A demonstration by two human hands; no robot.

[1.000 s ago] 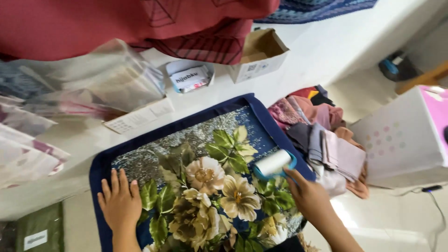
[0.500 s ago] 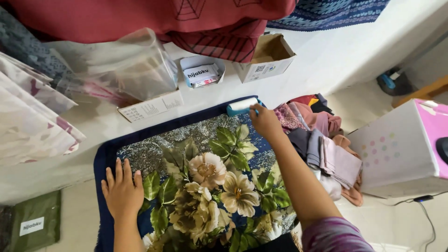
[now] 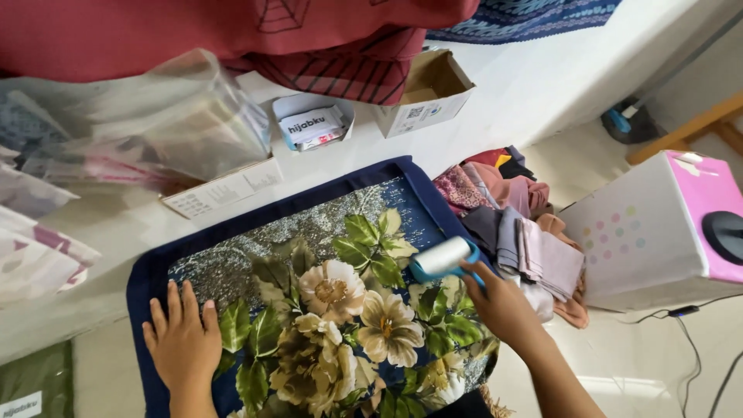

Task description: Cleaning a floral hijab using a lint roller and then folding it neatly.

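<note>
Two hands were at work on the floral cloth [image 3: 325, 310] as I watched the feed, so I read the scene from the left edge across. At the far left lay pale patterned fabric [image 3: 35, 255] and, at the bottom corner, a green packet [image 3: 35, 383]. Next came my view of the left hand [image 3: 184, 344], fingers spread and pressed flat on the cloth's navy border, gripping nothing. Above it sat clear plastic bags [image 3: 155, 124] of folded goods and a flat printed card [image 3: 220, 188]. The cloth itself, navy with cream flowers and green leaves, lay spread on the white surface [image 3: 534, 85] in the middle of the view. Behind it a small white tub [image 3: 313, 124] and an open cardboard box [image 3: 422, 93] stood below draped red fabric [image 3: 193, 35]. Farther right, the right hand [image 3: 503, 306] was closed around the blue handle of the lint roller [image 3: 443, 258], whose white drum rested on the cloth near its right border. Just beside that lay a heap of folded scarves [image 3: 526, 232], and at the far right a white and pink box [image 3: 658, 224] stood on the floor with a dark cable [image 3: 696, 317] trailing past it.
</note>
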